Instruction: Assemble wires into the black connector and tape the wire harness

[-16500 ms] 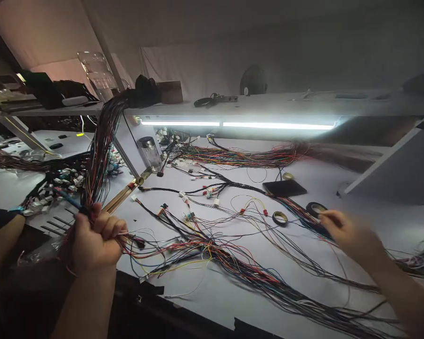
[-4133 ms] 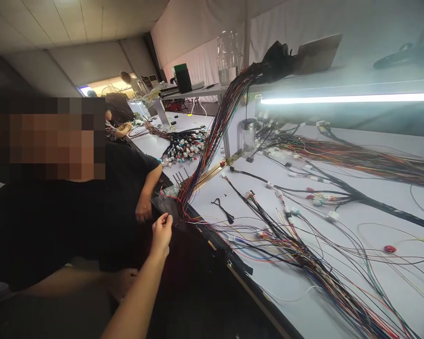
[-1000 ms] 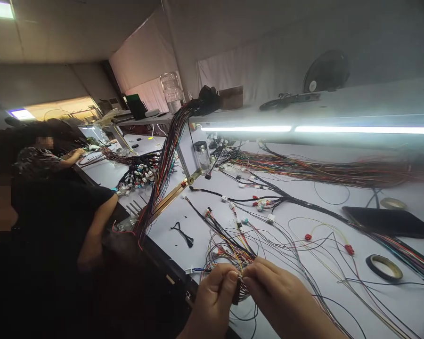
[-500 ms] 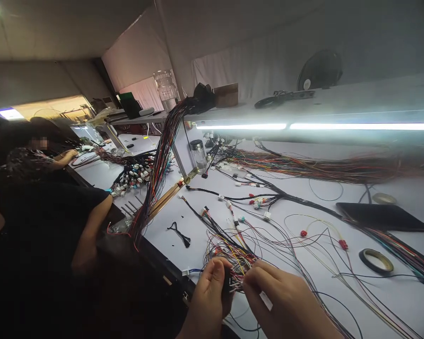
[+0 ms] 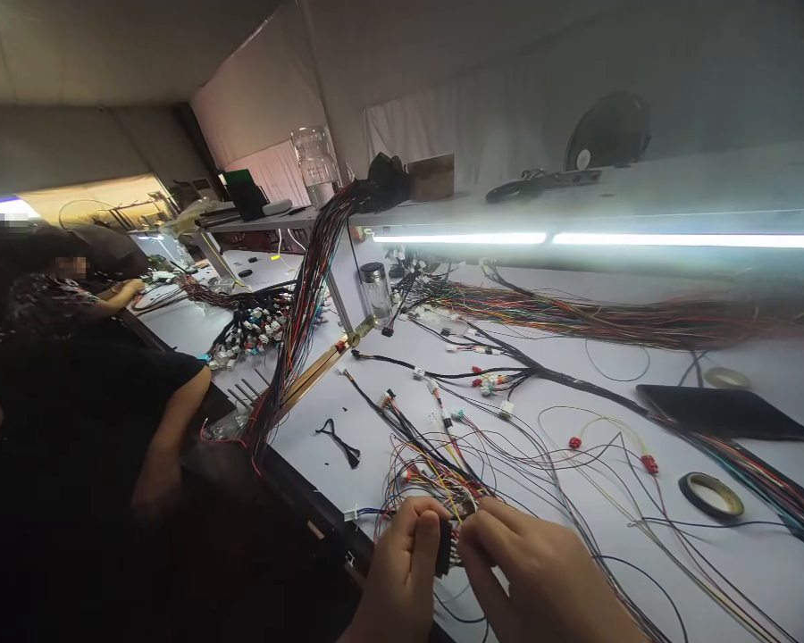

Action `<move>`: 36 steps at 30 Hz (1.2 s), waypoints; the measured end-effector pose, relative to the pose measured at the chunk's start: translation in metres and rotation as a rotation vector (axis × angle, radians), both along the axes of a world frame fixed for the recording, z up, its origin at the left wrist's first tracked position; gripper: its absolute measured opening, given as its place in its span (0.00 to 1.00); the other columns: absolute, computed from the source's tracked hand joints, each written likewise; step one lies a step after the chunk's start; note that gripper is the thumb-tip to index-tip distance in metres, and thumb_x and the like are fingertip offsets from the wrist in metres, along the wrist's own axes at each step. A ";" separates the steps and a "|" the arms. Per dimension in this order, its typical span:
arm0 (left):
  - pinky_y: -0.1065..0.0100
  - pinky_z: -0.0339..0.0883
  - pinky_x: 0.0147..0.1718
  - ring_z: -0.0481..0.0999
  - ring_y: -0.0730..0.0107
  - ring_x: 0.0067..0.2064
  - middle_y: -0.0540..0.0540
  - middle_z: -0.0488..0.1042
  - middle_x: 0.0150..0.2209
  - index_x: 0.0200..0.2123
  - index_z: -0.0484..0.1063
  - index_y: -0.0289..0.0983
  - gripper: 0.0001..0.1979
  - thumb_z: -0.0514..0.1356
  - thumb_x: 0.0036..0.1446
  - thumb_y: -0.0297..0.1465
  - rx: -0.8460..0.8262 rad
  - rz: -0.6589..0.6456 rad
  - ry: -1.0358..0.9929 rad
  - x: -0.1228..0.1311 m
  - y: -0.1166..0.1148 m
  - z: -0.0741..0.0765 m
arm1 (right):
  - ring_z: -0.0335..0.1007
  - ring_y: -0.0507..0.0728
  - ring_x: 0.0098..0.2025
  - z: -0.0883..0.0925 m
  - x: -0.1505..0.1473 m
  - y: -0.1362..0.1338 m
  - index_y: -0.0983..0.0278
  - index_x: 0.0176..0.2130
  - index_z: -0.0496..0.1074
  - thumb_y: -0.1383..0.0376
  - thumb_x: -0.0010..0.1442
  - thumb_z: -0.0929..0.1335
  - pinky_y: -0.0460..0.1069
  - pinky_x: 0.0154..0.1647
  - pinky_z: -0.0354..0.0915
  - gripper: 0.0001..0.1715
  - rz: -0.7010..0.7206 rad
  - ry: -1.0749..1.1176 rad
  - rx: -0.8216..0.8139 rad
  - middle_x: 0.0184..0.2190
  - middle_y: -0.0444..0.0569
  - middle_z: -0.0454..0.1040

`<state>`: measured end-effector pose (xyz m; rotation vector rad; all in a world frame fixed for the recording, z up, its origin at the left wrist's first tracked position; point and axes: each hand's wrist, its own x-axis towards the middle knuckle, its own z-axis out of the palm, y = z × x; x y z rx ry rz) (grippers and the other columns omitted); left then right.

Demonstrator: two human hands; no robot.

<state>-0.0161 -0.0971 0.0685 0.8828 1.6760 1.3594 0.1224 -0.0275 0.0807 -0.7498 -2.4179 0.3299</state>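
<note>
At the near edge of the table, my left hand (image 5: 406, 563) is closed on a black connector (image 5: 445, 546) with several wire ends along its right side. My right hand (image 5: 529, 558) is pinched close against the connector's right side, with thin wires (image 5: 469, 505) at its fingertips. Exactly what those fingertips grip is partly hidden. Just beyond both hands spreads a tangle of coloured wires (image 5: 435, 455), mostly red, yellow and black. A white plug (image 5: 352, 514) on blue wires lies left of my left hand.
A taped harness branch (image 5: 563, 382) crosses the table. A tape roll (image 5: 711, 496) and a black flat device (image 5: 724, 411) lie right. A glass jar (image 5: 375, 295) stands by the shelf post. A hanging wire bundle (image 5: 301, 313) and a co-worker's arm (image 5: 174, 429) are left.
My left hand has turned slightly, so more of the black connector shows. My right fingers have shifted against it, and the white piece seen under my right hand is out of sight.
</note>
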 end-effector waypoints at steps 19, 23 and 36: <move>0.69 0.59 0.28 0.64 0.69 0.28 0.49 0.67 0.27 0.32 0.71 0.38 0.23 0.52 0.59 0.52 0.001 0.041 0.019 -0.003 -0.002 -0.005 | 0.69 0.51 0.26 -0.013 -0.004 0.000 0.59 0.35 0.71 0.67 0.61 0.64 0.45 0.26 0.60 0.06 0.064 0.204 -0.335 0.27 0.42 0.72; 0.69 0.60 0.30 0.64 0.69 0.29 0.49 0.68 0.28 0.32 0.71 0.38 0.23 0.52 0.58 0.52 0.013 0.079 0.045 -0.002 -0.001 -0.001 | 0.67 0.50 0.26 -0.015 -0.010 -0.005 0.60 0.32 0.69 0.68 0.62 0.62 0.45 0.25 0.60 0.09 0.069 0.323 -0.363 0.26 0.43 0.71; 0.72 0.53 0.22 0.57 0.75 0.23 0.54 0.59 0.22 0.32 0.68 0.38 0.26 0.54 0.53 0.57 -0.066 0.068 -0.140 0.008 -0.002 -0.008 | 0.59 0.50 0.21 -0.038 -0.017 -0.010 0.62 0.30 0.65 0.72 0.61 0.61 0.45 0.23 0.55 0.09 -0.027 0.377 -0.127 0.22 0.42 0.64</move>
